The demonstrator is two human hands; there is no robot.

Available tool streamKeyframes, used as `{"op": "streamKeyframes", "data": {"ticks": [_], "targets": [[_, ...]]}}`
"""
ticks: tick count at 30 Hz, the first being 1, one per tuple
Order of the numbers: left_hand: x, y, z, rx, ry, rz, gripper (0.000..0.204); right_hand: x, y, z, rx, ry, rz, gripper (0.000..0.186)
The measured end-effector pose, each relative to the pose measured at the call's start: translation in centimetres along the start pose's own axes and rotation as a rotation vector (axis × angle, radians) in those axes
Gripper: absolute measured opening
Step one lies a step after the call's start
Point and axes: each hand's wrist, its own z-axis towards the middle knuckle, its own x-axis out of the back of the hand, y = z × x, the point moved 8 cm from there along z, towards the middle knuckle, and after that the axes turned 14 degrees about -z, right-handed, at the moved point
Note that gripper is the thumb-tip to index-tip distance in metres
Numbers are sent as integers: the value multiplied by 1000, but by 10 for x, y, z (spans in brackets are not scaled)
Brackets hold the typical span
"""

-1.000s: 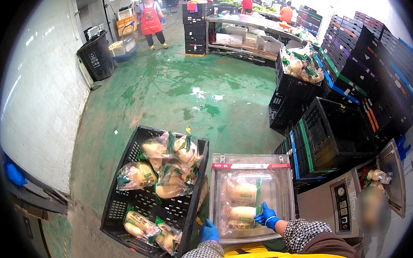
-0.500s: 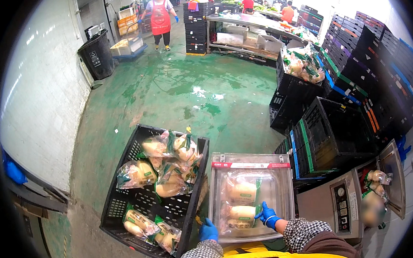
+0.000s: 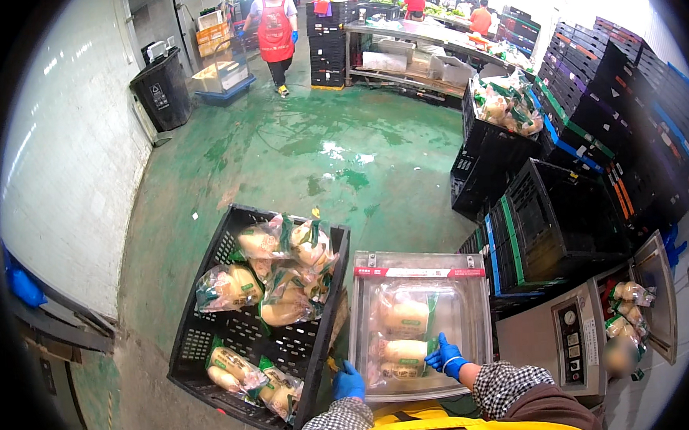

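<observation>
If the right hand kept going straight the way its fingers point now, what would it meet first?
The blue-gloved right hand points left across the clear plastic lid of the vacuum sealer, and seems to rest on it. Its line runs over the bagged pale vegetables under the lid; depth is unclear, so it would probably just slide along the lid.

We see both hands in blue gloves, forearms in checked sleeves coming up from the lower edge. Left hand (image 3: 349,384) sits low, fingers curled, knuckles up. Right hand (image 3: 444,354) reaches fwd, fingers spread, palm down.
</observation>
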Motion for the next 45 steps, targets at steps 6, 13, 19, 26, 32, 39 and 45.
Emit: {"op": "streamKeyframes", "data": {"ticks": [6,13,19,26,32,39,45], "targets": [[-17,-21,13,-44,80,-24,60,-1,-9,-5,20,24,-31,83],[-2,-4,4,-39,129,-10,58,2,-9,-8,4,120,-75,84],[5,5,1,-15,-29,-77,61,0,-6,-11,-30,119,-62,84],[55,84,-32,-541,-360,-239,42,3,-3,5,-11,110,-78,86],[184,146,-45,-812,-177,-443,26,1,-7,-8,18,122,-64,82],[205,149,97,-662,151,-135,64,3,-10,-13,-32,132,-35,85],[163,175,193,-582,267,277,26,0,-12,-14,-18,145,-52,83]]}}
